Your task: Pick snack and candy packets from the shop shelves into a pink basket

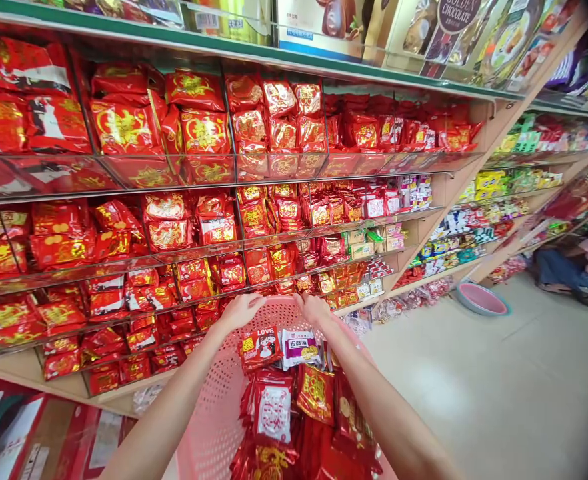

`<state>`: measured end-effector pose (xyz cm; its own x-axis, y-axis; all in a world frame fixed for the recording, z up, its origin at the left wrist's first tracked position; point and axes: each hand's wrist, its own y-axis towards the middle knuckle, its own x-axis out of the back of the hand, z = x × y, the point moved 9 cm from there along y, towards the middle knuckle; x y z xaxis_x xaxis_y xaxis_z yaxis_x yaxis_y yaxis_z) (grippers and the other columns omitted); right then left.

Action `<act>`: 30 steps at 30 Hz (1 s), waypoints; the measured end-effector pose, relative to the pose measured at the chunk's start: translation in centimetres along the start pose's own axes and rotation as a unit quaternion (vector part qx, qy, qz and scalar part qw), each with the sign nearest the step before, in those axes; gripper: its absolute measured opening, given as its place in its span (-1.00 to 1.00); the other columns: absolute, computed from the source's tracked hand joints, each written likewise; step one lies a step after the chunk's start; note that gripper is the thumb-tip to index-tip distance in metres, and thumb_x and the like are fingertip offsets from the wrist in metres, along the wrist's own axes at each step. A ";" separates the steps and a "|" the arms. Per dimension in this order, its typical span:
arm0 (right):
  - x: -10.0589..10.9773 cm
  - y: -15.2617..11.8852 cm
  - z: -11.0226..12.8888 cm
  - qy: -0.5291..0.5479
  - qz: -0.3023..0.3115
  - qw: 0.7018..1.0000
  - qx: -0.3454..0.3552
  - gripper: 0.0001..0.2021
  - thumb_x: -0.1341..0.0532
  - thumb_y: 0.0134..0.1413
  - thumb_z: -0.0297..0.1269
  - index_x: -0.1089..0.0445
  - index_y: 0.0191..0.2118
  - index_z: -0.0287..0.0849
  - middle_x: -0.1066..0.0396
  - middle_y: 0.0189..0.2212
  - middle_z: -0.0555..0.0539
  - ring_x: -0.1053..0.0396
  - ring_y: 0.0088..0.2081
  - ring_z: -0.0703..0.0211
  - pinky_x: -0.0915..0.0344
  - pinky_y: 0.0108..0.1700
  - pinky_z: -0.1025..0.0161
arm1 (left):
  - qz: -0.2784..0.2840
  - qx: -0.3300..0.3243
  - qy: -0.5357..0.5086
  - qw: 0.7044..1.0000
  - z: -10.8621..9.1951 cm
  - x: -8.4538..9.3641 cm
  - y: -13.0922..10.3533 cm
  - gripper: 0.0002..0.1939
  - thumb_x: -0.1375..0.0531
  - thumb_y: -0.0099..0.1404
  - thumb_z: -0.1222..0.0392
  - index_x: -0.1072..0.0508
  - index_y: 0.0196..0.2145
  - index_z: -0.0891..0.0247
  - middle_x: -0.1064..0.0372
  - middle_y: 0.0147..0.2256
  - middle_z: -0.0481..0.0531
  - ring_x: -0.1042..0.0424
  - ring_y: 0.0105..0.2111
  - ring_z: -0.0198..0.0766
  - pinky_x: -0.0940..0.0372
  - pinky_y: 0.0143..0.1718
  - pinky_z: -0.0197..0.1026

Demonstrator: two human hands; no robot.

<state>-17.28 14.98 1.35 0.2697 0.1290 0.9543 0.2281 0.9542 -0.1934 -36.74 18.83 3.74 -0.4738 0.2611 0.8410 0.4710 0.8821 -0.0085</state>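
A pink perforated plastic basket (pixel 215 407) sits low in front of me. My left hand (pixel 241 311) has its fingers curled over the far rim, on the left side. Close by on the same rim, my right hand (pixel 315 310) grips it too, and both forearms reach across the basket. Inside lie many small red candy packets (pixel 319 393), some with gold print. Near the far wall are a red packet marked LOVE (pixel 261 348) and a white and purple packet (pixel 300 348). A packet with a white label (pixel 274 408) lies on top of the pile.
Tiered shelves (pixel 169 257) with clear dividers hold red and gold packets ahead. Boxes (pixel 319 27) stand on the shelf above. On the floor (pixel 439 373) at right lies a pink and blue basin (pixel 483 299), near a person's jean-clad leg (pixel 569 270). Cartons (pixel 49 433) are at lower left.
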 end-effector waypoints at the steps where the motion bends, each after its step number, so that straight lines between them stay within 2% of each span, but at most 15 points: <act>1: 0.2 0.1 -0.2 0.002 -0.010 1.000 0.005 -0.34 0.34 0.18 0.07 -0.34 -0.06 -0.21 -0.42 -0.12 -0.27 -0.34 -0.05 -0.02 -0.18 -0.08 0.13 | -0.003 0.011 0.010 1.000 0.0 0.0 0.2 -0.44 0.14 0.22 -0.25 -0.45 -0.14 0.11 -0.46 -0.16 0.06 -0.42 -0.17 -0.10 -0.22 -0.17 -0.19; 5: 0.8 0.5 -1.1 0.006 -0.039 0.999 0.016 -0.37 0.31 0.18 0.07 -0.37 -0.11 -0.21 -0.45 -0.17 -0.26 -0.37 -0.10 -0.02 -0.20 -0.11 0.13 | -0.005 0.084 0.056 0.995 0.6 -0.5 0.9 -0.32 0.25 0.22 -0.30 -0.49 -0.36 0.21 -0.48 -0.29 0.16 -0.44 -0.26 0.00 -0.24 -0.26 -0.12; 7: 1.0 0.7 -1.8 0.006 -0.044 0.999 0.015 -0.37 0.30 0.17 0.08 -0.37 -0.11 -0.22 -0.45 -0.18 -0.26 -0.38 -0.10 -0.02 -0.21 -0.12 0.14 | -0.009 0.104 0.066 0.992 0.6 -0.9 1.2 -0.30 0.28 0.22 -0.30 -0.48 -0.41 0.22 -0.48 -0.30 0.17 -0.44 -0.25 0.02 -0.24 -0.26 -0.10; 10: 1.2 1.0 -3.0 0.005 -0.045 0.999 0.012 -0.36 0.30 0.17 0.08 -0.38 -0.13 -0.22 -0.45 -0.19 -0.26 -0.38 -0.12 -0.01 -0.21 -0.13 0.15 | -0.013 0.110 0.074 0.991 -0.1 -1.6 1.6 -0.32 0.27 0.22 -0.28 -0.47 -0.35 0.21 -0.47 -0.24 0.18 -0.43 -0.21 0.05 -0.24 -0.23 -0.07; 14: 1.5 1.3 -4.8 0.005 -0.043 0.999 0.004 -0.36 0.30 0.17 0.08 -0.38 -0.13 -0.22 -0.45 -0.20 -0.27 -0.39 -0.12 0.00 -0.20 -0.12 0.15 | 0.003 0.103 0.061 0.993 -1.5 -2.6 2.3 -0.35 0.23 0.21 -0.29 -0.45 -0.18 0.17 -0.43 -0.13 0.17 -0.39 -0.12 0.05 -0.23 -0.17 -0.04; 20: 2.0 1.5 -8.7 0.013 -0.045 0.999 -0.018 -0.37 0.31 0.19 0.05 -0.37 -0.12 -0.22 -0.45 -0.19 -0.27 -0.39 -0.12 -0.03 -0.21 -0.13 0.13 | 0.045 0.061 0.025 0.997 -3.0 -3.6 2.6 -0.43 0.18 0.24 -0.24 -0.44 -0.15 0.12 -0.43 -0.11 0.08 -0.40 -0.12 -0.07 -0.21 -0.13 -0.14; 22: 2.2 1.4 -10.3 0.015 -0.046 0.998 -0.032 -0.37 0.31 0.19 0.04 -0.37 -0.12 -0.25 -0.45 -0.19 -0.28 -0.38 -0.11 -0.04 -0.21 -0.13 0.13 | 0.053 0.053 0.015 0.997 -3.2 -4.1 2.3 -0.44 0.17 0.24 -0.24 -0.40 -0.08 0.09 -0.41 -0.07 0.06 -0.38 -0.09 -0.09 -0.20 -0.11 -0.16; 26: 2.7 1.2 -12.9 0.021 -0.051 0.997 -0.050 -0.38 0.28 0.19 0.04 -0.38 -0.12 -0.25 -0.45 -0.19 -0.29 -0.38 -0.10 -0.02 -0.20 -0.12 0.16 | 0.037 0.079 0.054 0.995 -3.5 -4.8 2.0 -0.43 0.16 0.22 -0.26 -0.30 0.04 0.01 -0.34 0.02 0.04 -0.33 -0.02 -0.04 -0.18 -0.07 -0.08; 30: 3.3 1.0 -14.7 0.028 -0.057 0.996 -0.058 -0.38 0.29 0.18 0.06 -0.38 -0.12 -0.23 -0.45 -0.19 -0.27 -0.38 -0.10 0.00 -0.19 -0.11 0.18 | 0.015 0.078 0.102 0.992 -5.2 -5.0 2.6 -0.41 0.22 0.23 -0.27 -0.36 -0.04 0.04 -0.43 -0.11 0.08 -0.39 -0.12 0.00 -0.22 -0.16 -0.05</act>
<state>-2.42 12.41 0.94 0.2872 0.0023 0.9579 0.3663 0.9237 -0.1121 -29.24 17.76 2.32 -0.2940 0.2178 0.9307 0.3538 0.9293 -0.1057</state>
